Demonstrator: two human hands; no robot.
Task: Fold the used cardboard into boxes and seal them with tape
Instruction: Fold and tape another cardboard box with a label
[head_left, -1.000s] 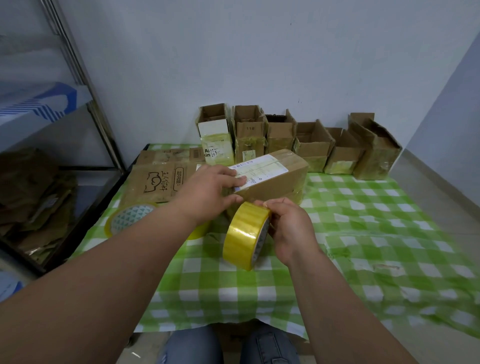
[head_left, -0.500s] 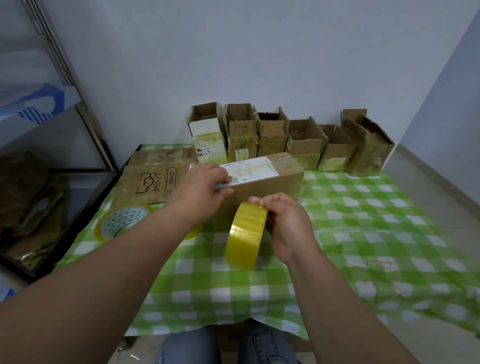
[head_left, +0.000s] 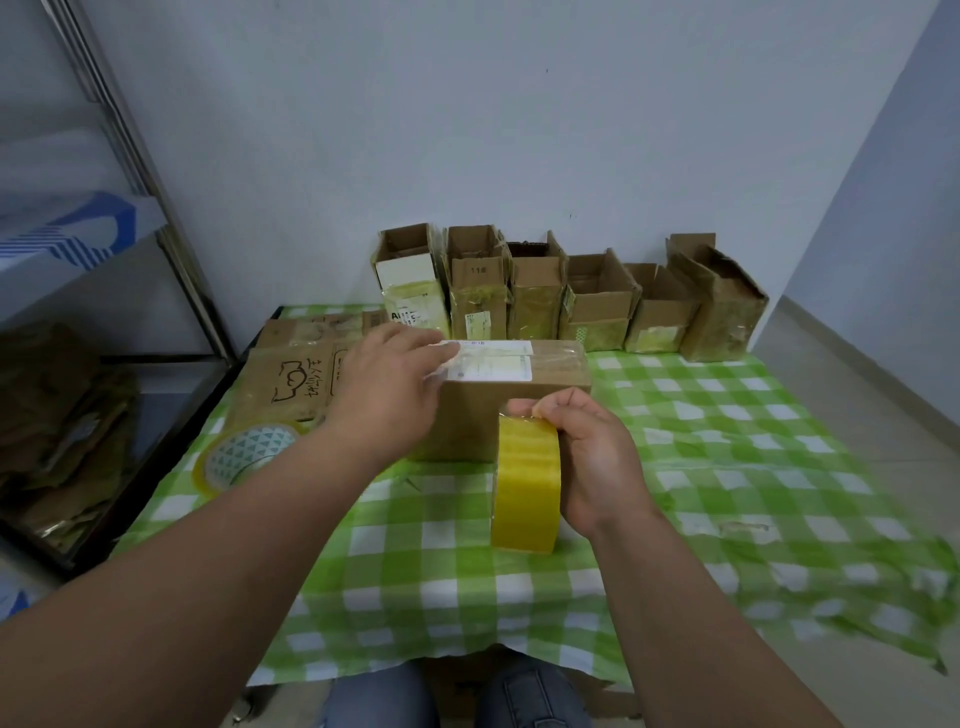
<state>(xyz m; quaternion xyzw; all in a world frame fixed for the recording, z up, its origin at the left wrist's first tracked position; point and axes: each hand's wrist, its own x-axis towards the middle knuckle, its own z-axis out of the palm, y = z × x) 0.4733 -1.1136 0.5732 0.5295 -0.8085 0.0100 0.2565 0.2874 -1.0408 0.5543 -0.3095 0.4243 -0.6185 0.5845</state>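
left hand (head_left: 387, 397): fingers flat on box (head_left: 511, 395) top, by label (head_left: 491, 362) | right hand (head_left: 597, 457): fingers clamped on tape roll (head_left: 527, 486), just before box | table (head_left: 727, 467)

A green-and-white checked tablecloth (head_left: 675, 467) spreads beneath both hands; left of the left hand stands a metal shelf rack (head_left: 171, 249), a blue-and-white carton (head_left: 67, 234) on it

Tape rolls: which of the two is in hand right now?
The plain yellow roll, gripped upright by the right hand in front of the box. The other roll, with the triangle-patterned core, lies untouched on the cloth at left.
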